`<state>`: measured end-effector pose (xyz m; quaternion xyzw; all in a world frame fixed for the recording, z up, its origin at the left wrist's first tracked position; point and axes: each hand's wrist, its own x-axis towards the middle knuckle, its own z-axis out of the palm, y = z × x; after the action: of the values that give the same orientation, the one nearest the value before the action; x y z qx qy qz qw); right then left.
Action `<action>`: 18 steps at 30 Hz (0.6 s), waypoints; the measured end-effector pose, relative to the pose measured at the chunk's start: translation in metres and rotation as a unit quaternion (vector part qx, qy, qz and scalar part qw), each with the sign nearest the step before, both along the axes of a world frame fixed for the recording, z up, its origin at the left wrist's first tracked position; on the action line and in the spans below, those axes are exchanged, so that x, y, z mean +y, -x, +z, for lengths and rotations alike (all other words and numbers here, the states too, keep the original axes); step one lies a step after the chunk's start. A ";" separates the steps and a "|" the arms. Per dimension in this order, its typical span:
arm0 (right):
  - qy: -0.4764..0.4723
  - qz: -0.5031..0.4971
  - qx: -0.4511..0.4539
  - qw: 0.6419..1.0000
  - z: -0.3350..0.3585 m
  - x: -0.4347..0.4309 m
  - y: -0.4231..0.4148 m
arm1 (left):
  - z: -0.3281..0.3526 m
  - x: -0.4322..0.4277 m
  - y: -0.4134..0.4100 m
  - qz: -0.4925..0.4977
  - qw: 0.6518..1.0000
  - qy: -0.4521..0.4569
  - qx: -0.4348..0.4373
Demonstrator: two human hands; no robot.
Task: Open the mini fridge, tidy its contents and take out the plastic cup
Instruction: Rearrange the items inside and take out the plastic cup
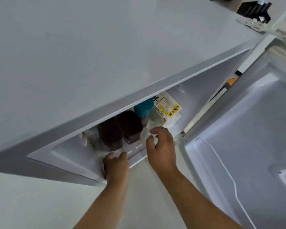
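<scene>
We locate the plastic cup (153, 128), clear and hard to outline, standing near the front right of the mini fridge (89, 63) compartment. Our right hand (161, 146) is at it, fingers curled around its near side; whether they actually press the wall we cannot tell, the cup being transparent and blurred. Just behind the cup sits a bottle with a teal cap (144, 107), and to the right a flat bread package (168, 107) with a yellow label leans toward the side wall. Left of the cup, two dark brown containers (120, 129) stand side by side, touching; the gap between them and the cup is narrow. Our left hand (116, 166) rests flat on the front lip (82, 161) of the compartment floor, fingertips over the edge, grasping nothing. The fridge top overhangs the opening, so headroom is low. The open door (246, 129) swings wide to the right, leaving the front of the opening unobstructed.
</scene>
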<state>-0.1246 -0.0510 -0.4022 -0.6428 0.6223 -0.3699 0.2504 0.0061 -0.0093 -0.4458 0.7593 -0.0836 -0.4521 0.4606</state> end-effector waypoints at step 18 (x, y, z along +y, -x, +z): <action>-0.022 0.129 0.306 0.943 0.013 -0.044 0.048 | 0.012 -0.037 0.032 -0.487 0.751 0.066 -0.441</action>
<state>-0.1727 -0.0951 -0.3889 -0.7938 0.5891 -0.1064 0.1077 -0.0261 -0.0464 -0.4334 0.6984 -0.6654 -0.2238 0.1395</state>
